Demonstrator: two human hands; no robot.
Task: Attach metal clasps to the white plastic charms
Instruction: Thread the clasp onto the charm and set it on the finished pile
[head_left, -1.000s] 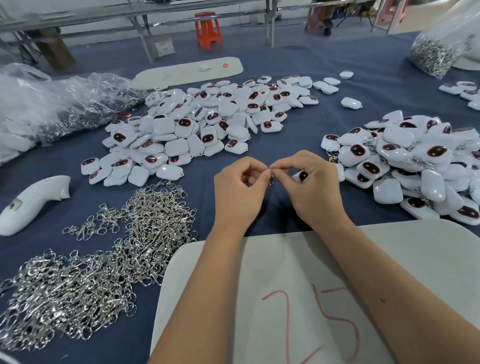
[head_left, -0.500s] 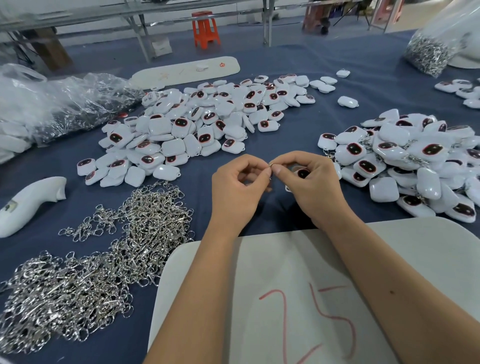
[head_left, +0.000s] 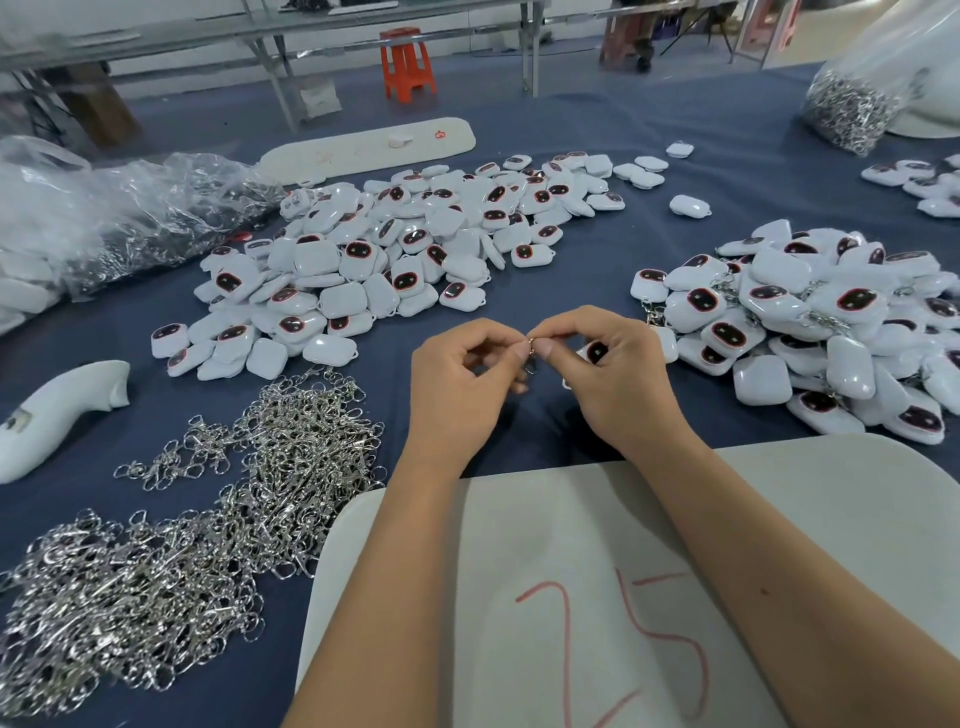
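My left hand (head_left: 462, 379) and my right hand (head_left: 613, 374) meet fingertip to fingertip over the blue cloth. Between them they pinch a small metal clasp (head_left: 531, 349). A white plastic charm (head_left: 592, 352) with a dark red-rimmed face sits in my right hand, mostly hidden by the fingers. A big heap of loose silver clasps (head_left: 197, 530) lies at the left front. Bare white charms (head_left: 395, 260) are piled behind my hands. To the right is a pile of charms (head_left: 810, 322) with clasps among them.
A white board (head_left: 779, 519) marked "25" in red lies under my forearms. A white moulded part (head_left: 47, 410) lies at far left, crumpled clear bags (head_left: 114, 213) behind it. A bag of clasps (head_left: 852, 104) stands back right. A long white plate (head_left: 363, 148) lies behind the charms.
Both hands stay together at the same spot, fingers shifting slightly on the clasp and charm. The view has drifted a little.
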